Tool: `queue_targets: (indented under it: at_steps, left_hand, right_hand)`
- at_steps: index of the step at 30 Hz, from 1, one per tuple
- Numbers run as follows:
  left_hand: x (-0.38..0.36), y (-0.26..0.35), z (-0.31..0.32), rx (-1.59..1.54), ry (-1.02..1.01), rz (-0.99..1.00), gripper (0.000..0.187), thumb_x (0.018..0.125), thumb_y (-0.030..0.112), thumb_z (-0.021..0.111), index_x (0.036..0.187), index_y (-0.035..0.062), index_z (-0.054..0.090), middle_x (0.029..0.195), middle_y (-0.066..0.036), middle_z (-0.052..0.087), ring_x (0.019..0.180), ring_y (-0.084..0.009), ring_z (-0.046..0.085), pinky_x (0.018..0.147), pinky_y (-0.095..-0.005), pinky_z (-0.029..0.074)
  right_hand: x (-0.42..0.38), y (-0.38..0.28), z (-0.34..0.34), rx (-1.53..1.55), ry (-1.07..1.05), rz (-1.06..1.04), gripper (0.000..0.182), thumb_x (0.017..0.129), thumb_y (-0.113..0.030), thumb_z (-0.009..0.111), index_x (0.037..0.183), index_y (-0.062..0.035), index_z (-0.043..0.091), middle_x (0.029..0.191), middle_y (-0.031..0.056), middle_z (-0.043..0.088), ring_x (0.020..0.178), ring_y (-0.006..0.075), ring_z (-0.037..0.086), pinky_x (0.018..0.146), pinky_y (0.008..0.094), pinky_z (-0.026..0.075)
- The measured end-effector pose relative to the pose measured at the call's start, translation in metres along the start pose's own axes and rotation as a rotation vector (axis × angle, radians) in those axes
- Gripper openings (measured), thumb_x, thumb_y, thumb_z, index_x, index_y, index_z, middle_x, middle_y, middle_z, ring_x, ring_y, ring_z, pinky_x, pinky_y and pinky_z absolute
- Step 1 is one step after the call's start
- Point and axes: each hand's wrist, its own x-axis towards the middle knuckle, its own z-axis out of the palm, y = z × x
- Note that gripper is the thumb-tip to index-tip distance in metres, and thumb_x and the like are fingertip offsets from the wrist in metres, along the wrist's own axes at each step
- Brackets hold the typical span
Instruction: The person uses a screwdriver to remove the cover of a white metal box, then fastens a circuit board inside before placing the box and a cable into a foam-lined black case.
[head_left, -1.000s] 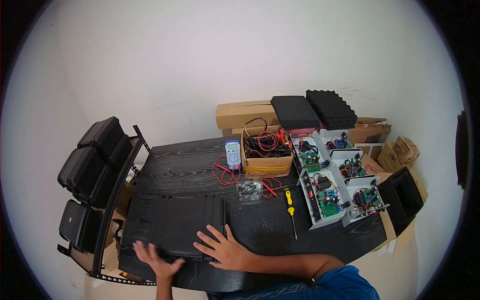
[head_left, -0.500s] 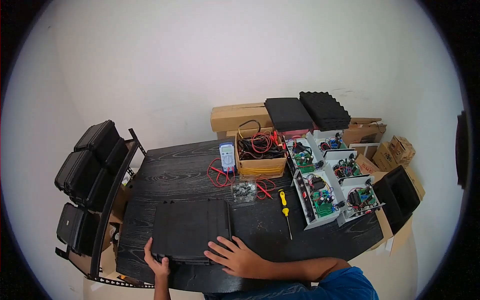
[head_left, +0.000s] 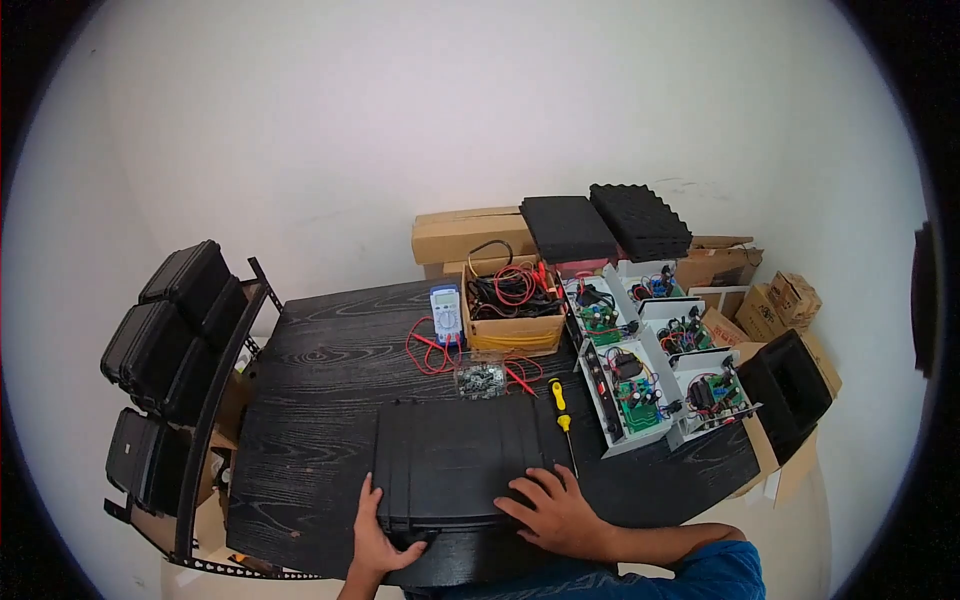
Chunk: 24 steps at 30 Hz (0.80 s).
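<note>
A closed black hard case lies flat on the dark table in front of me. My left hand grips its near left corner, fingers along the left side and thumb at the front edge by the handle or latch. With fingers spread, my right hand rests on the lid near the front right corner. Just right of the case lies a yellow-handled screwdriver. Behind the case sits a clear box of small metal parts.
A multimeter with red leads stands near a cardboard box of cables. Several open housings with circuit boards cover the right side. More black cases sit on a rack at left. Foam sheets lie at the back.
The black case has slid right along the table, with both hands moving along with it. It now lies closer to the screwdriver. The view has shifted slightly.
</note>
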Motion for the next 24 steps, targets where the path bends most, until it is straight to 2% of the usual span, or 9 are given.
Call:
queue_targets:
  at_steps: [5,8,11,14,17,20,23,24]
  left_hand:
    - [0.006,-0.007,0.003,0.094,-0.093,0.065,0.113,0.064,0.045,0.094,0.156,0.0182,0.034,0.164,-0.038,0.022,0.148,-0.0538,0.036,0.118,-0.0609,0.035]
    - [0.0,-0.025,0.002,0.19,-0.115,0.149,0.108,0.068,0.043,0.093,0.155,0.018,0.035,0.163,-0.037,0.025,0.147,-0.0541,0.037,0.117,-0.0616,0.038]
    - [-0.002,-0.033,0.004,0.235,-0.098,0.202,0.108,0.07,0.047,0.094,0.156,0.0185,0.035,0.163,-0.035,0.027,0.147,-0.0535,0.038,0.115,-0.0617,0.04]
    - [0.004,-0.025,0.003,0.214,-0.058,0.239,0.109,0.07,0.056,0.092,0.156,0.0177,0.038,0.16,-0.034,0.033,0.145,-0.0528,0.041,0.116,-0.0603,0.04]
    - [0.003,-0.021,0.006,0.134,-0.013,0.221,0.11,0.07,0.068,0.087,0.155,0.0157,0.042,0.16,-0.033,0.035,0.144,-0.0526,0.043,0.117,-0.0614,0.038]
    - [0.001,-0.025,0.012,0.106,0.042,0.217,0.107,0.073,0.077,0.079,0.152,0.0122,0.046,0.158,-0.031,0.04,0.144,-0.0512,0.044,0.117,-0.0639,0.036]
    - [0.001,-0.023,0.009,0.113,0.027,0.193,0.099,0.077,0.081,0.072,0.142,0.0085,0.055,0.154,-0.027,0.048,0.143,-0.0487,0.046,0.117,-0.0673,0.033]
    - [0.004,-0.021,0.007,0.106,0.017,0.195,0.094,0.079,0.08,0.07,0.138,0.0074,0.058,0.151,-0.026,0.051,0.143,-0.0478,0.047,0.117,-0.068,0.032]
  right_hand:
    - [0.013,0.0,0.001,-0.163,0.008,-0.018,0.05,0.103,-0.025,0.059,0.151,-0.0205,0.048,0.151,0.0209,0.047,0.139,0.0403,0.046,0.104,0.0709,0.044]
    - [0.019,-0.01,-0.001,-0.217,-0.023,-0.035,0.049,0.101,-0.021,0.056,0.149,-0.0148,0.05,0.154,0.0265,0.044,0.141,0.0451,0.046,0.103,0.0762,0.038]
    - [0.021,-0.011,0.004,-0.199,-0.03,-0.025,0.05,0.101,-0.021,0.056,0.149,-0.0115,0.048,0.157,0.0304,0.04,0.146,0.0473,0.041,0.102,0.0793,0.037]
    - [0.021,-0.011,0.008,-0.259,-0.058,-0.029,0.058,0.097,-0.026,0.063,0.151,-0.0111,0.046,0.16,0.0312,0.036,0.148,0.049,0.037,0.104,0.0802,0.035]
    - [0.028,-0.017,-0.018,-0.199,-0.299,-0.008,0.076,0.094,-0.035,0.073,0.157,-0.0136,0.038,0.164,0.0335,0.026,0.151,0.0526,0.03,0.104,0.0825,0.035]
    - [0.026,-0.018,-0.03,-0.086,-0.371,0.0,0.09,0.087,-0.041,0.08,0.16,-0.0141,0.035,0.167,0.0335,0.019,0.153,0.0556,0.022,0.105,0.085,0.028]
    - [0.025,-0.002,-0.044,0.02,-0.385,-0.091,0.096,0.084,-0.045,0.082,0.161,-0.0148,0.034,0.17,0.0283,0.017,0.157,0.0486,0.018,0.108,0.0839,0.027]
    - [0.025,0.008,-0.048,0.061,-0.373,-0.117,0.096,0.082,-0.046,0.083,0.16,-0.0141,0.036,0.17,0.0263,0.019,0.157,0.0462,0.022,0.109,0.0808,0.03]
